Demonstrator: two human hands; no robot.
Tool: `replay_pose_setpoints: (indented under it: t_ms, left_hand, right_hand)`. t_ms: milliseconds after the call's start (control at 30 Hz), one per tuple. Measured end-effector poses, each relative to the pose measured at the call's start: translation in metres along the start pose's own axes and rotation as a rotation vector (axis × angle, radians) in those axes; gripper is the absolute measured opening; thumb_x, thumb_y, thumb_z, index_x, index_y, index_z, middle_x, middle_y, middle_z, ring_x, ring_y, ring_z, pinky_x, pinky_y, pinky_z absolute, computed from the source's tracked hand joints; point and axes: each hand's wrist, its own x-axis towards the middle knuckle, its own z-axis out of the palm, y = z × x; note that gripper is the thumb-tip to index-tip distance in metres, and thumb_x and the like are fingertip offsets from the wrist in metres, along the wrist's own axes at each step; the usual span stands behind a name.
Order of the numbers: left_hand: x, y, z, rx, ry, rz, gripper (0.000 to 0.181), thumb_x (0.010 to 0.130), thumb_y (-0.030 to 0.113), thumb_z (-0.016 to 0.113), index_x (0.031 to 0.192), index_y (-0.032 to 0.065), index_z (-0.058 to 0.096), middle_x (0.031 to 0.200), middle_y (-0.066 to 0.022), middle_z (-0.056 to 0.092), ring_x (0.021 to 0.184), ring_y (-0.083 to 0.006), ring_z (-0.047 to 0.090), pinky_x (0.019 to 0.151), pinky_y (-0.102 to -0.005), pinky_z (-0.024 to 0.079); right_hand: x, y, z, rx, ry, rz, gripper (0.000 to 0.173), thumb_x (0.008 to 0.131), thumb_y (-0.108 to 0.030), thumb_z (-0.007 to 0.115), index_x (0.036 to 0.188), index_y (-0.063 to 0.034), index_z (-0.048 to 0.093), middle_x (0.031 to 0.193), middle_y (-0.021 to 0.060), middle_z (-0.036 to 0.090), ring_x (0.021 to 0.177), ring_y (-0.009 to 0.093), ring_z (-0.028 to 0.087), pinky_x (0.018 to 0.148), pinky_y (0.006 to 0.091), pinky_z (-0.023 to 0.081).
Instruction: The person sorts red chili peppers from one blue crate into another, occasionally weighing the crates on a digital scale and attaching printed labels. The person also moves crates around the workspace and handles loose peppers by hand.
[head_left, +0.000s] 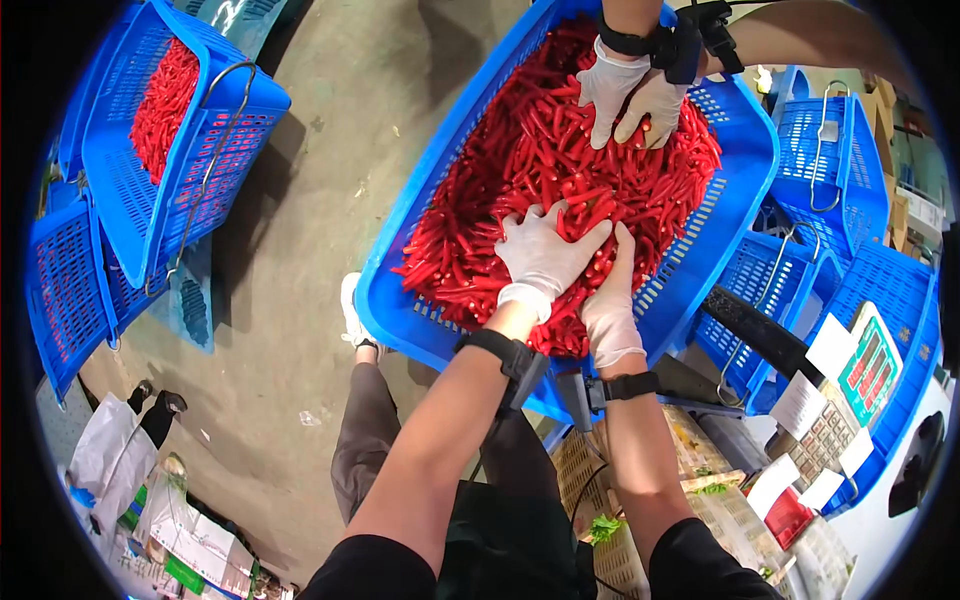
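A large blue plastic crate (397, 315) filled with red chili peppers (510, 180) lies before me. My left hand (549, 251), in a white glove, rests among the peppers with its fingers spread and partly sunk in them. Close beside it, my right hand (616, 300), gloved too, reaches into the peppers with its thumb side towards the left hand; some peppers lie between the two. Whether either hand grips any is hidden. At the crate's far end, a co-worker's two gloved hands (630, 97) touch the same heap.
More blue crates (247, 142) stand at the left, one holding red peppers. Several blue crates (817, 142) are stacked at the right, near a weighing scale (832, 420) with a keypad and display. Pale baskets (622, 555) with greens lie at lower right; bags (112, 442) lie at lower left.
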Motion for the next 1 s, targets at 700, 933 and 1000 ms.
replay_pose_setpoints:
  t_ms: [700, 933, 1000]
  left_hand:
    - [-0.134, 0.069, -0.049, -0.317, 0.302, 0.313, 0.059, 0.063, 0.052, 0.071, 0.104, 0.0099, 0.064, 0.105, -0.0109, 0.058, 0.112, -0.0345, 0.041, 0.085, -0.0522, 0.037]
    - [-0.149, 0.057, -0.148, -0.428, 0.492, 0.460, 0.057, 0.060, 0.049, 0.074, 0.103, 0.0126, 0.064, 0.105, -0.0125, 0.057, 0.109, -0.0363, 0.042, 0.085, -0.0492, 0.036]
    - [-0.150, 0.046, -0.194, -0.476, 0.584, 0.471, 0.054, 0.059, 0.045, 0.075, 0.103, 0.0146, 0.065, 0.102, -0.0096, 0.059, 0.105, -0.0333, 0.044, 0.086, -0.0473, 0.036]
  right_hand:
    - [-0.151, -0.052, 0.002, 0.039, -0.002, -0.259, 0.049, 0.086, -0.048, 0.048, 0.120, -0.0134, 0.053, 0.117, 0.0030, 0.058, 0.106, 0.020, 0.055, 0.093, 0.0357, 0.042]
    - [-0.213, -0.039, 0.095, 0.010, -0.267, -0.459, 0.049, 0.089, -0.045, 0.045, 0.122, -0.0092, 0.049, 0.117, 0.0070, 0.057, 0.108, 0.020, 0.053, 0.094, 0.0343, 0.043]
    - [-0.226, -0.030, 0.135, -0.027, -0.270, -0.499, 0.055, 0.086, -0.048, 0.049, 0.125, -0.0091, 0.048, 0.120, 0.0073, 0.056, 0.108, 0.021, 0.054, 0.095, 0.0356, 0.042]
